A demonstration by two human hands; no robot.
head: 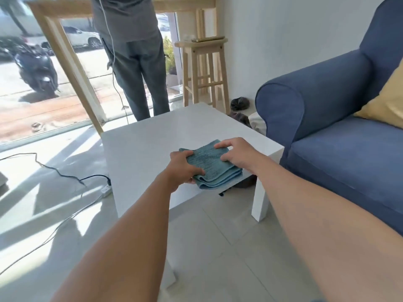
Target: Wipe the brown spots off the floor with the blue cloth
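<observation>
A folded blue cloth [210, 165] lies at the near edge of a low white table [148, 144]. My left hand [184, 166] grips the cloth's left side, thumb on top and fingers curled under the folds. My right hand [236, 152] rests on the cloth's right side with its fingertips pinching the top layer. The pale tiled floor [218, 247] lies below my forearms; no brown spots show on it.
A blue sofa [340, 136] with a yellow cushion [386, 101] stands at the right. A person [135, 62] stands beyond the table by a glass front. A wooden stool [205, 73] is behind the table. Cables and a power strip [104, 189] lie on the floor at left.
</observation>
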